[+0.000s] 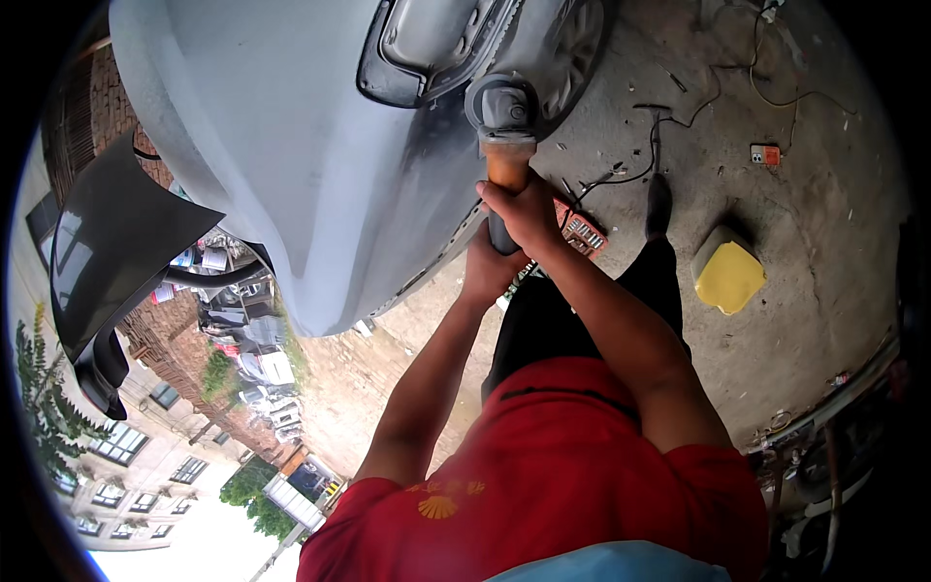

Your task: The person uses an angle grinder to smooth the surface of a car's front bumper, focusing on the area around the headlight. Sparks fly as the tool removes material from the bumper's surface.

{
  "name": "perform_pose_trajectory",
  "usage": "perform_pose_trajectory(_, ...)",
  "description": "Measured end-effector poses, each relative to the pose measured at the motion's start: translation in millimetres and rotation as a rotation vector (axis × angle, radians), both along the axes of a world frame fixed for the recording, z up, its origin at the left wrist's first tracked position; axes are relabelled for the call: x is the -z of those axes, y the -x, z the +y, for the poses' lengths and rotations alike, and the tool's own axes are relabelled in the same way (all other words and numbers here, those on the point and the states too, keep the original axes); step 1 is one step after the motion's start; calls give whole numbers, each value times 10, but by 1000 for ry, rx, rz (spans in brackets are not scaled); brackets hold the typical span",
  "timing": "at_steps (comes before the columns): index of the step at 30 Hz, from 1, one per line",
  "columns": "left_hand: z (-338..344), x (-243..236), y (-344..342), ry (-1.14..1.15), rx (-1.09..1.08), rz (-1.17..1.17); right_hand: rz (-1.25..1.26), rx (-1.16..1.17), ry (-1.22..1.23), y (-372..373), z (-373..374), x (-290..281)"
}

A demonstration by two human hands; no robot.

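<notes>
The red shirt (543, 475) fills the lower middle of the view, closest of all, with a pale blue edge of cloth below it, and both bare forearms rise out of it toward the centre. The right hand (527, 211) is clenched around the orange-brown grip of an angle grinder (504, 126), fingers wrapped over the top of the handle. The left hand (488, 270) sits just below and behind it, closed on the dark lower end of the same tool, so the two hands touch, stacked along the grinder's body. Above the hands, the grinder's grey head meets the silver car body panel (291, 145), at a dark scuffed patch beside a recessed opening with a dark rim (427, 48). The panel curves away to the left of the hands. A separate dark panel (116, 252) hangs further left, well apart from the tool.

Just beside the right wrist, on the concrete floor (776, 194), lies a red socket tray (582, 231) with small metal pieces set in rows; which pieces cannot be told. Further right stands a yellow plastic canister (729, 272), closed as far as can be seen, its contents hidden. A black cable (679, 126) trails over the floor above it, near a small orange box (765, 154). The person's black trousers (572, 310) and a dark shoe (659, 204) show between arms and floor
</notes>
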State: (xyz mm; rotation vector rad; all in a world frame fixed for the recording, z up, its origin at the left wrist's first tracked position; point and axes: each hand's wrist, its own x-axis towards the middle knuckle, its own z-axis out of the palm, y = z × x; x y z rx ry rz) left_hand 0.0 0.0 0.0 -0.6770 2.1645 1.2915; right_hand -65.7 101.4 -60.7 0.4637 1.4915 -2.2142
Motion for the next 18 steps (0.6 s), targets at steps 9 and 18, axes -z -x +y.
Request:
perform_pose_trajectory(9,111,346,-28,-74,-13,100,-9,-25,-167,70,172,129)
perform_pose_trajectory(18,-13,193,-47,-72,-62,59,66,-37,-135,68,19,21)
